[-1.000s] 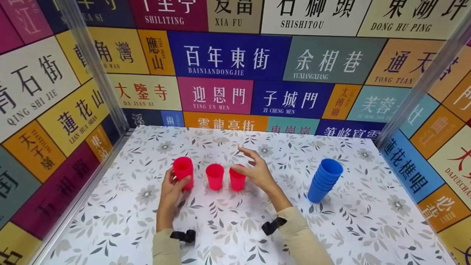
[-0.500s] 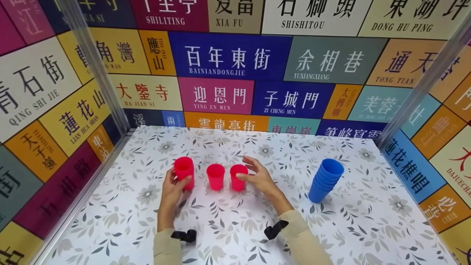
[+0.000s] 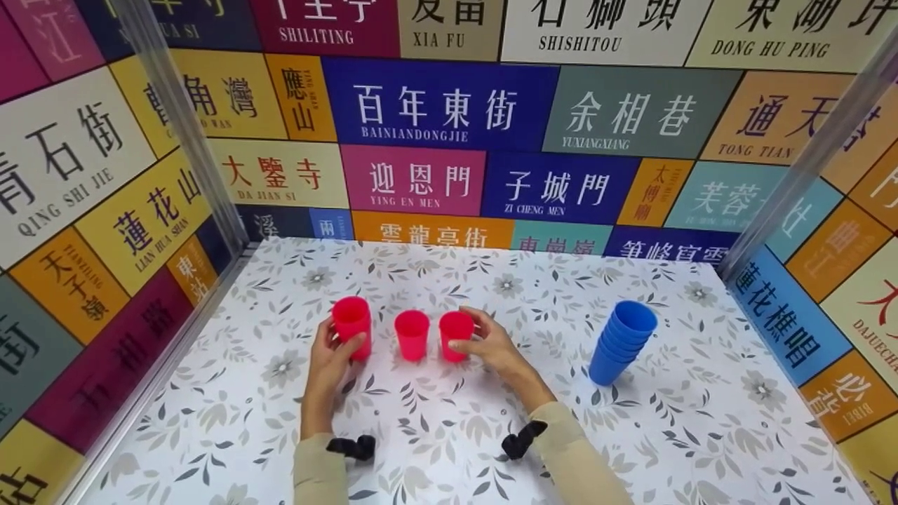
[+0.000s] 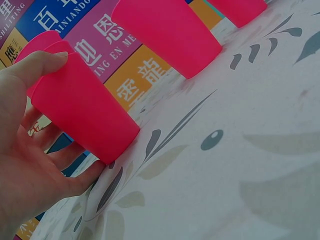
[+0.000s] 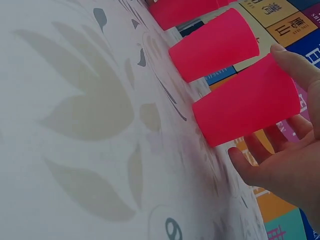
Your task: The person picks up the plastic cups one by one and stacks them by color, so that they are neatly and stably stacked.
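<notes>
The left hand (image 3: 330, 358) is hugging the left red cup (image 3: 351, 324) and the right hand (image 3: 491, 345) is hugging the right red cup (image 3: 456, 333), keeping both cups standing in the middle of the table (image 3: 449, 435).

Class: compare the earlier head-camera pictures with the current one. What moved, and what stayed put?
The right hand came down from above and closed its fingers round the rightmost red cup. The left hand kept holding the leftmost red cup; the middle red cup and blue cup stack stayed.

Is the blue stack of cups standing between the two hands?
No, the blue stack of cups stands alone, right of the right hand.
</notes>
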Demonstrator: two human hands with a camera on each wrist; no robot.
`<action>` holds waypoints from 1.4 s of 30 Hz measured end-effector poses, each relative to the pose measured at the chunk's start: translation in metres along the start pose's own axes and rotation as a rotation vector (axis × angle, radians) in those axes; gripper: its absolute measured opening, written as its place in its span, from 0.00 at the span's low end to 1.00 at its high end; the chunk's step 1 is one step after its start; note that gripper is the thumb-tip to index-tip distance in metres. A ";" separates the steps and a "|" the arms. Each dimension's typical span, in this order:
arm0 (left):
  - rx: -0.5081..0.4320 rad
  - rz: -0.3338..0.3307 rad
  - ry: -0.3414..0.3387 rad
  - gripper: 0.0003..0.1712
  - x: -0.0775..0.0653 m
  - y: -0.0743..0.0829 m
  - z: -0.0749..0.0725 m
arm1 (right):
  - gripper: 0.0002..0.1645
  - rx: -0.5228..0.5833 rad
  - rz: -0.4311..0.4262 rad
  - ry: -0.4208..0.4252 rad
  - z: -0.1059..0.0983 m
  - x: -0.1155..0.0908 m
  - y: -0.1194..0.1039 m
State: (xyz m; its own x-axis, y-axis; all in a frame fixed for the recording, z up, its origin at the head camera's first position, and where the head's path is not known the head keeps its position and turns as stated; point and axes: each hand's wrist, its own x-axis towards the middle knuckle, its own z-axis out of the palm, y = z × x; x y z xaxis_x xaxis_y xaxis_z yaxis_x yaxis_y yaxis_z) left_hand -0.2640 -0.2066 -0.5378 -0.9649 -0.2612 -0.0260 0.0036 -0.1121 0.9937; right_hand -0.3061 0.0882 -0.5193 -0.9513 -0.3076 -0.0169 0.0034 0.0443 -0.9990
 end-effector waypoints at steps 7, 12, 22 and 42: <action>0.031 0.017 0.011 0.39 0.000 -0.001 0.000 | 0.46 -0.003 -0.004 0.018 0.001 0.002 0.004; 0.038 0.022 0.017 0.39 0.001 -0.001 0.001 | 0.46 -0.022 0.006 0.026 -0.001 0.002 0.003; 0.029 -0.034 0.009 0.41 0.000 0.000 0.000 | 0.44 -0.031 0.015 0.030 0.001 0.000 -0.015; 0.034 0.008 0.011 0.42 -0.001 0.001 0.000 | 0.44 -0.008 -0.158 -0.034 0.014 0.009 -0.066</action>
State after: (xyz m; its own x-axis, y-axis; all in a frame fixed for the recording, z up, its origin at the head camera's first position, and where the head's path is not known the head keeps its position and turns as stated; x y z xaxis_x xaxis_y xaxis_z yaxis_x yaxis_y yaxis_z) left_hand -0.2626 -0.2061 -0.5368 -0.9621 -0.2721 -0.0189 0.0023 -0.0777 0.9970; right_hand -0.3107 0.0687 -0.4539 -0.9289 -0.3433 0.1390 -0.1483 0.0007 -0.9889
